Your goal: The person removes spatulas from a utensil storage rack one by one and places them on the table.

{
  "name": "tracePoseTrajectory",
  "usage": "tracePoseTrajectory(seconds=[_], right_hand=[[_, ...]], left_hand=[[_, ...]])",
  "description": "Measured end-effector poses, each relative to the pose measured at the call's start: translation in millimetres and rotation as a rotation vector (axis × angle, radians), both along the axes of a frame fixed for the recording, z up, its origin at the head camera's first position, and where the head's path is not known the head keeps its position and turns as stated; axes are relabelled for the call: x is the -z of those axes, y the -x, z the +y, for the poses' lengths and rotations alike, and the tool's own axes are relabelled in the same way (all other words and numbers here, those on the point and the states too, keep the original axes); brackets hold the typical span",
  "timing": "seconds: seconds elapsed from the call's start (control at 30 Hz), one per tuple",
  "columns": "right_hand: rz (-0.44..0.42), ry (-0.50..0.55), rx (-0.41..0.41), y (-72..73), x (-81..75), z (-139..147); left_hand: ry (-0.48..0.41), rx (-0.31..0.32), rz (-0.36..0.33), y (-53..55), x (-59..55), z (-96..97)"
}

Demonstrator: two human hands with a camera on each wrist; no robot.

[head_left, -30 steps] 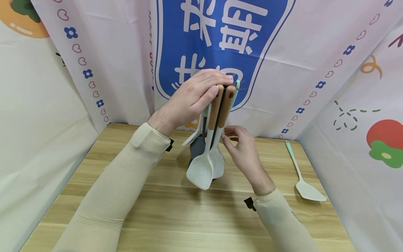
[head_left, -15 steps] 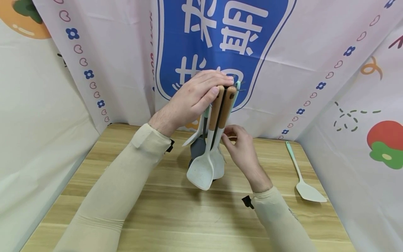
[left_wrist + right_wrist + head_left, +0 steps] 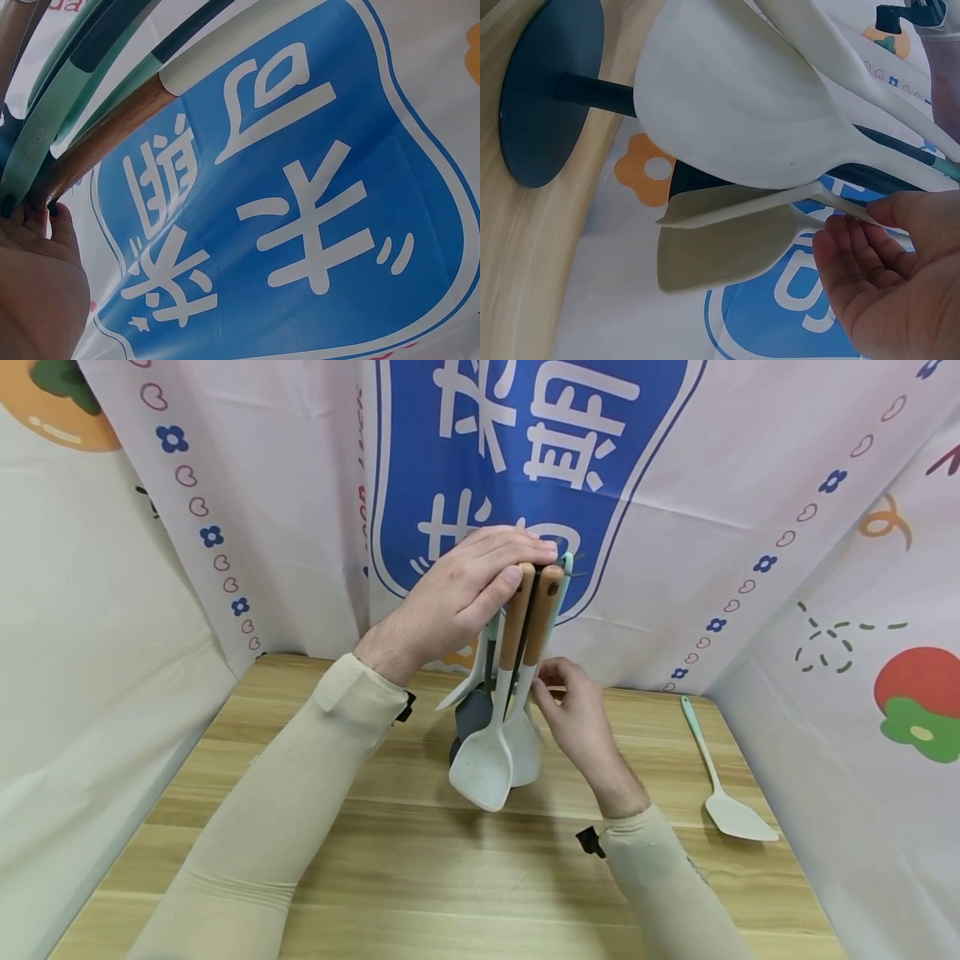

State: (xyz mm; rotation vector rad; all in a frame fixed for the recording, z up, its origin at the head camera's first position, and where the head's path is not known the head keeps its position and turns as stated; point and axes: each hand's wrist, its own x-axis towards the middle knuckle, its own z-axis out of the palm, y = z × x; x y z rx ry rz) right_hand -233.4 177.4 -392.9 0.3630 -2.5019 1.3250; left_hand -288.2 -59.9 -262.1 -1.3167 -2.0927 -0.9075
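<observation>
Toward the back middle of the desk [image 3: 420,877], upright on its round dark base: utensil stand [image 3: 455,750], hung with several white-headed tools. Left hand [image 3: 457,589] laid flat over the top of the stand, fingers nearly straight, thumb against the wooden handles [image 3: 542,610]. Right hand [image 3: 577,718] lower down, just right of the hanging tools, fingertips closed, as far as can be made out, on the thin neck of the white spatula [image 3: 521,750] behind the front turner [image 3: 480,768]; contact partly hidden from the head view.

Best done with firm downward pressure from the left palm, so that the base sits flat and does not rock. Pinch the neck lightly, close under the wood. Guide only that one tool and avoid dragging its neighbours, since the heads overlap and touch. Mind the narrow base: likely to tip under a sideways pull.

Lying flat near the right edge, well apart from both hands: mint-handled spatula [image 3: 731,814].
</observation>
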Motion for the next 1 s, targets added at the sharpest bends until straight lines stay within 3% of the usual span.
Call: tracePoseTrajectory(seconds=[0.5,1.0], right_hand=[[-0.05,0.111,-0.026,-2.1,5.6,10],[-0.016,0.167,-0.003,-7.8,7.0,20]], left_hand=[[0.01,-0.009,-0.012,0.5,1.0,-0.4],[0.016,-0.017,-0.014,-0.3,1.3,-0.2]])
